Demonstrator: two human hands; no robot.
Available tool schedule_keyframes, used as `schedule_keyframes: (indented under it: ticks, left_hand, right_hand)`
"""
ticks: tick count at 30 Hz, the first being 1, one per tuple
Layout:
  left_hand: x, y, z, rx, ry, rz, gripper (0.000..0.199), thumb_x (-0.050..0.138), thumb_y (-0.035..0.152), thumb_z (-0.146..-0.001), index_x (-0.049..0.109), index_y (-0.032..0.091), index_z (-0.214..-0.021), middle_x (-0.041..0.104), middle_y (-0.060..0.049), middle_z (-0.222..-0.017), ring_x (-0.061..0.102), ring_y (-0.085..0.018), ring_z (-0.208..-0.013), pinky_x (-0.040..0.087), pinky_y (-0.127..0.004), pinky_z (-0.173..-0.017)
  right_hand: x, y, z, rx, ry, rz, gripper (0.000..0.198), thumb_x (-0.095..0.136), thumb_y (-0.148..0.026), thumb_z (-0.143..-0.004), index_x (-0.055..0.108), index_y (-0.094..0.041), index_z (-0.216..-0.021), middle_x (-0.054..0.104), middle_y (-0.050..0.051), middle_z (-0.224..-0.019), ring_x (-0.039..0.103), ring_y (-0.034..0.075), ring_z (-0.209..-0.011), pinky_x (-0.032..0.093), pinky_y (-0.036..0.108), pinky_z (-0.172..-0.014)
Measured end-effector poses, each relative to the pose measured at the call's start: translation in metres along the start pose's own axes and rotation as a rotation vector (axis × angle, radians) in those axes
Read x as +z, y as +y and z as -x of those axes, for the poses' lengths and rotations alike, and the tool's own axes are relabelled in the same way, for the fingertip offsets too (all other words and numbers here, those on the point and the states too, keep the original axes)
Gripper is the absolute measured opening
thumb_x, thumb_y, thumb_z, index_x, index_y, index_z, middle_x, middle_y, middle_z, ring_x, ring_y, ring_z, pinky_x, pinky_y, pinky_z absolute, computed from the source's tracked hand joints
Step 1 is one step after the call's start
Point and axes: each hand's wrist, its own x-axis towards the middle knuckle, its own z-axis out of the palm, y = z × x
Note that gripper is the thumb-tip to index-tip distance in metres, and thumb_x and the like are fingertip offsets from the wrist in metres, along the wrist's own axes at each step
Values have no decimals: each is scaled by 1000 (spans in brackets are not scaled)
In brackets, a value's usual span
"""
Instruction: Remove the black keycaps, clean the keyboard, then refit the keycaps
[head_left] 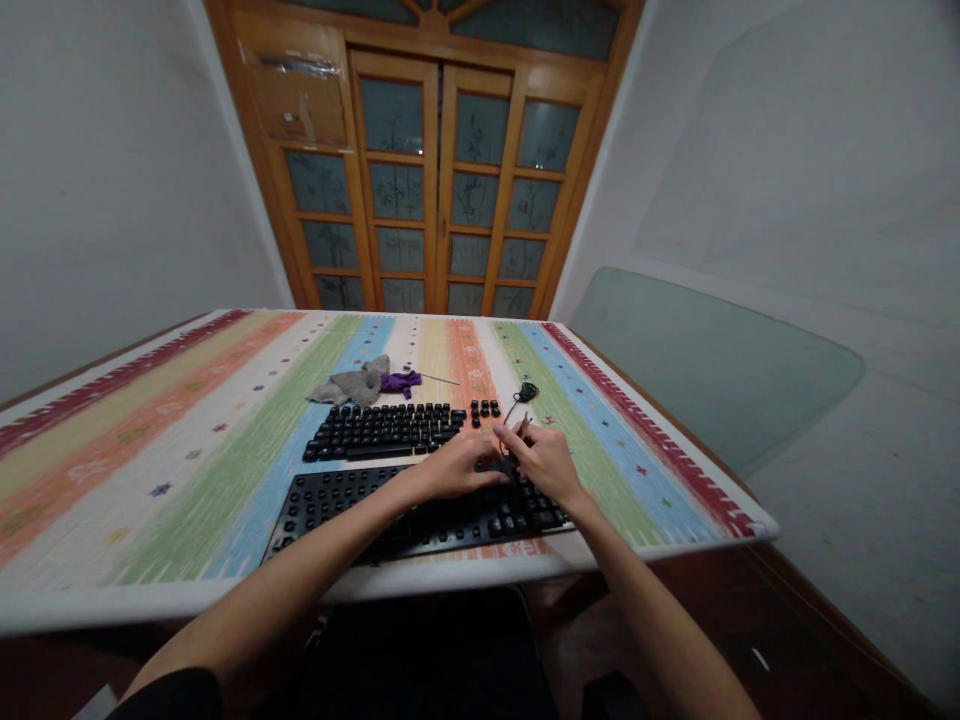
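Observation:
A black keyboard (330, 500) lies along the near edge of the table; its left part shows bare switch posts, and keycaps still sit at its right end. My left hand (466, 465) rests over the keyboard's right half, thumb and fingers apart, fingertips close to my right hand. Bent fingers of my right hand (546, 458) pinch together above the keyboard's right end, around something thin and small that I cannot make out. Behind the keyboard, loose black keycaps (382, 430) stand in rows, with a smaller group of keycaps (484, 410) to their right.
A grey cloth (356, 384), a purple cloth (401, 382) and a thin rod (441, 380) lie behind the keycaps. A coiled black cable (528, 392) sits beyond my right hand. The striped tablecloth (225, 450) covers the table. A glass panel (705, 350) leans on the right wall.

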Motion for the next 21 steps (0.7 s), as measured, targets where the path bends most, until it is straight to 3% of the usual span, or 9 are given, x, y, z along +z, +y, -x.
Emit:
schedule_keyframes:
  ticks: [3, 14, 21]
  left_hand:
    - [0, 1, 0, -7, -5, -36, 12, 66, 27, -88, 68, 16, -93, 70, -5, -93, 65, -19, -89, 48, -30, -83]
    - [-1, 2, -4, 82, -21, -88, 14, 59, 14, -85, 65, 16, -97, 67, -9, -112, 62, -20, -107, 48, -31, -96]
    - [-3, 4, -14, 75, -107, -240, 4, 63, 18, -78, 63, 15, -80, 67, -7, -94, 63, -19, -89, 50, -27, -80]
  right_hand:
    - [-2, 1, 2, -6, 31, 2, 59, 49, -62, -92, 61, -18, -54, 56, 1, -42, 54, 13, -42, 38, 25, -50]
    - [-3, 5, 5, 3, 29, -6, 58, 49, -61, -93, 65, -18, -57, 57, 1, -42, 58, 15, -44, 40, 25, -52]
    - [-4, 9, 6, -29, 33, 34, 60, 47, -65, -92, 67, -19, -59, 57, 2, -42, 58, 16, -44, 40, 26, -53]
